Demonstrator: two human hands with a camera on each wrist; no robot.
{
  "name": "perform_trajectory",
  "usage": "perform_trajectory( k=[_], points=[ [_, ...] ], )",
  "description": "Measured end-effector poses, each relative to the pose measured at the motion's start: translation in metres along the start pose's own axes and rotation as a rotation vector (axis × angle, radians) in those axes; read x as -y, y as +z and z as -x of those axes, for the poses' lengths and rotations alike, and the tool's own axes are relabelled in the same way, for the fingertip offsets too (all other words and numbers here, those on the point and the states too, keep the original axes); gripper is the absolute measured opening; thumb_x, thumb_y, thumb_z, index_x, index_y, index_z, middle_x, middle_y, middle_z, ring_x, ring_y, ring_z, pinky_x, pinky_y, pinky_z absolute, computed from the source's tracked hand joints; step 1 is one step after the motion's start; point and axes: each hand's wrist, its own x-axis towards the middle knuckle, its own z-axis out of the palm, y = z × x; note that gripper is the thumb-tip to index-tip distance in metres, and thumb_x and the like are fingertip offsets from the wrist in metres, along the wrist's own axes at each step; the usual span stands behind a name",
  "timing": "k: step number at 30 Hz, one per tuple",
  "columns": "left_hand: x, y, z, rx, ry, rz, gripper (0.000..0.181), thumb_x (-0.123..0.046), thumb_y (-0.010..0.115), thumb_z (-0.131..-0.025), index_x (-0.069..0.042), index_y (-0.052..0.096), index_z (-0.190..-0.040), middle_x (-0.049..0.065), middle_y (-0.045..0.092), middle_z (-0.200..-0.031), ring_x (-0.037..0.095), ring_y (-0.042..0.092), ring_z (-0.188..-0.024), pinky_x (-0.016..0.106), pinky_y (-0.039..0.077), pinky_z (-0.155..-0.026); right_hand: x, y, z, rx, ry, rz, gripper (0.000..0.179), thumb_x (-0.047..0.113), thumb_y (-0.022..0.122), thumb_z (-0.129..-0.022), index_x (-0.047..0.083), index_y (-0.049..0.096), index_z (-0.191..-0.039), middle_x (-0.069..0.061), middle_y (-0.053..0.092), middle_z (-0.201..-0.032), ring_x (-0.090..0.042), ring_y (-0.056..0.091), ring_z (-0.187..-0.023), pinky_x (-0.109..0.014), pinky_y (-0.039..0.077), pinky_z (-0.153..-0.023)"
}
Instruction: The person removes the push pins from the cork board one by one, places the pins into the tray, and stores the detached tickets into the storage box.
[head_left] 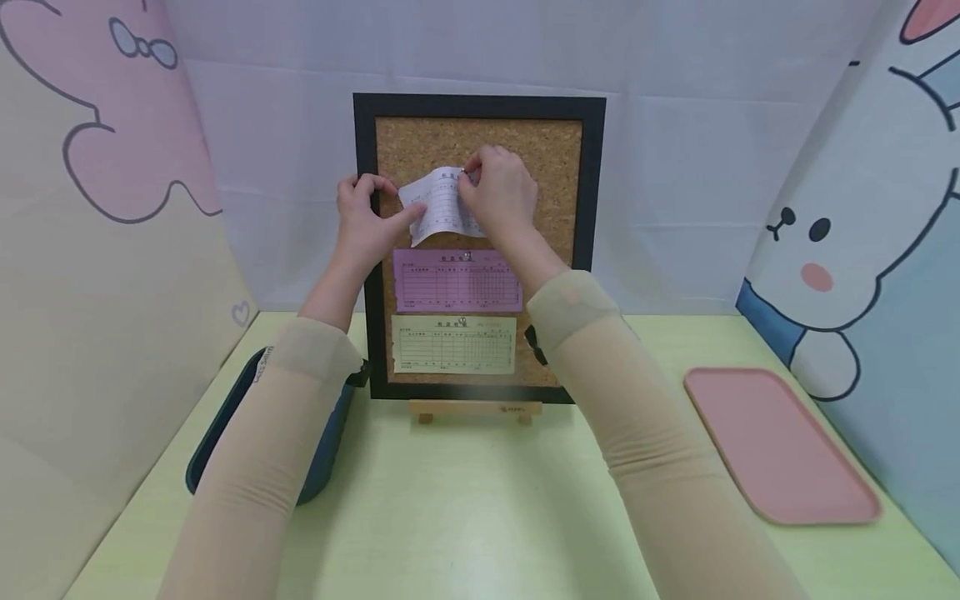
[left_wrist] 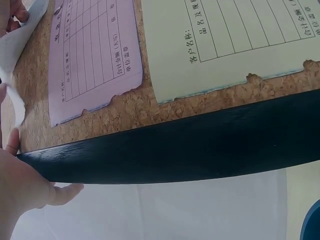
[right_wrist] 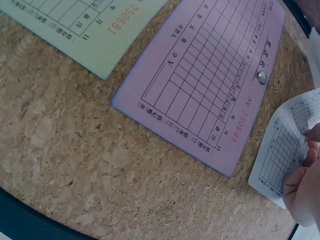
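A white printed receipt slip (head_left: 438, 200) bows outward in front of the upper corkboard (head_left: 555, 183). My right hand (head_left: 501, 187) pinches it at its top middle; I cannot tell whether a pin is between the fingertips. In the right wrist view, the slip (right_wrist: 280, 150) curves beneath those fingers. My left hand (head_left: 369, 212) is spread at the board's left edge, thumb against the slip's left part and fingers by the black frame (head_left: 366, 142). Below, a purple slip (head_left: 457, 282) and a pale green slip (head_left: 453, 346) are each pinned at the top middle.
The board stands on a small wooden easel (head_left: 475, 408) on the light green table (head_left: 465, 517). At the left, a dark blue tray (head_left: 330, 450) lies partly behind the left sleeve. A pink tray (head_left: 780, 446) lies at the right. Cartoon-printed sheets surround the table.
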Motion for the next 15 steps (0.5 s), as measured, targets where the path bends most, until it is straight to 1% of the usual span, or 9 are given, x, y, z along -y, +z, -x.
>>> perform_trajectory(
  k=[1, 3, 5, 8, 12, 15],
  points=[
    [0.0, 0.0, 0.0, 0.002, -0.011, 0.009, 0.05, -0.053, 0.07, -0.077, -0.017, 0.047, -0.101, 0.005, 0.017, -0.147, 0.02, 0.016, -0.139, 0.038, 0.023, -0.111, 0.0, 0.0, 0.0, -0.003, 0.003, 0.002, 0.021, 0.034, 0.057, -0.091, 0.017, 0.065, -0.101, 0.003, 0.063, -0.094, -0.013, 0.055, -0.084, -0.029, 0.047, -0.066],
    [0.001, 0.0, 0.001, 0.0, -0.016, 0.038, 0.047, -0.054, 0.07, -0.077, -0.015, 0.049, -0.096, 0.005, 0.017, -0.148, 0.021, 0.017, -0.138, 0.038, 0.024, -0.11, 0.001, 0.0, 0.0, -0.007, 0.003, 0.008, 0.02, 0.033, 0.058, -0.091, 0.017, 0.065, -0.1, 0.003, 0.064, -0.095, -0.013, 0.057, -0.085, -0.03, 0.048, -0.066],
    [0.003, 0.0, 0.001, -0.009, -0.014, 0.059, 0.045, -0.053, 0.07, -0.077, -0.015, 0.053, -0.092, 0.005, 0.018, -0.149, 0.022, 0.019, -0.137, 0.037, 0.025, -0.11, 0.001, 0.0, -0.001, -0.01, 0.001, 0.013, 0.02, 0.032, 0.058, -0.09, 0.016, 0.066, -0.099, 0.002, 0.064, -0.097, -0.014, 0.058, -0.087, -0.031, 0.049, -0.068],
    [0.006, 0.001, 0.002, -0.037, 0.002, 0.078, 0.04, -0.05, 0.071, -0.078, -0.013, 0.057, -0.087, 0.005, 0.023, -0.148, 0.022, 0.023, -0.135, 0.036, 0.027, -0.109, 0.002, 0.001, -0.001, -0.013, -0.005, 0.032, 0.019, 0.032, 0.058, -0.089, 0.016, 0.065, -0.098, 0.002, 0.064, -0.098, -0.016, 0.06, -0.089, -0.033, 0.05, -0.068],
    [0.01, 0.002, 0.001, -0.073, 0.01, 0.074, 0.034, -0.044, 0.071, -0.08, -0.012, 0.061, -0.085, 0.005, 0.027, -0.148, 0.021, 0.022, -0.138, 0.036, 0.025, -0.111, 0.004, 0.003, 0.0, -0.021, -0.02, 0.081, 0.02, 0.032, 0.057, -0.089, 0.015, 0.063, -0.098, 0.001, 0.064, -0.098, -0.019, 0.061, -0.09, -0.036, 0.05, -0.069],
    [0.011, 0.002, 0.0, -0.084, 0.007, 0.079, 0.032, -0.041, 0.071, -0.082, -0.01, 0.063, -0.087, 0.006, 0.026, -0.149, 0.021, 0.02, -0.14, 0.036, 0.023, -0.112, 0.005, 0.003, 0.001, -0.035, -0.04, 0.113, 0.019, 0.031, 0.056, -0.09, 0.014, 0.062, -0.096, -0.001, 0.063, -0.096, -0.019, 0.06, -0.087, -0.036, 0.051, -0.068]
  ],
)
